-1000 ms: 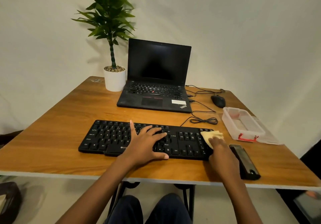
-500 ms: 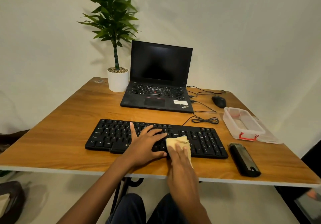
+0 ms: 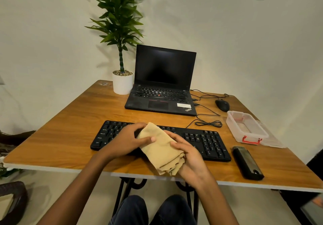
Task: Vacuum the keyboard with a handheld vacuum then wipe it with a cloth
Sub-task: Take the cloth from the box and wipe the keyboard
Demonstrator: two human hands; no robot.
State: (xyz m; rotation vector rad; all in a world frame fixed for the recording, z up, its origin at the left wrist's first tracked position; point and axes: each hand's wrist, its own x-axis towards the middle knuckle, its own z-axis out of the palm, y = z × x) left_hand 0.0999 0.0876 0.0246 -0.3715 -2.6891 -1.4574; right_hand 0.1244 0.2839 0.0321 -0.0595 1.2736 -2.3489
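With the vacuum (image 3: 247, 162) lying beside the keyboard (image 3: 206, 142), vacuuming looks done and wiping seems unfinished, as the left hand (image 3: 125, 141) and right hand (image 3: 190, 156) both grip the folded cloth (image 3: 160, 148) over the keyboard's near edge.

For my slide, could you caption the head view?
Left hand and right hand hold a tan cloth over the keyboard, vacuum alongside.

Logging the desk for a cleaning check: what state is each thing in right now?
cloth: folded, gripped by left hand and right hand
keyboard: flat on the table, partly hidden by the hands
handheld vacuum: lying on the table, untouched
laptop: open, screen dark
plastic box: open, no lid on
cable: loosely coiled
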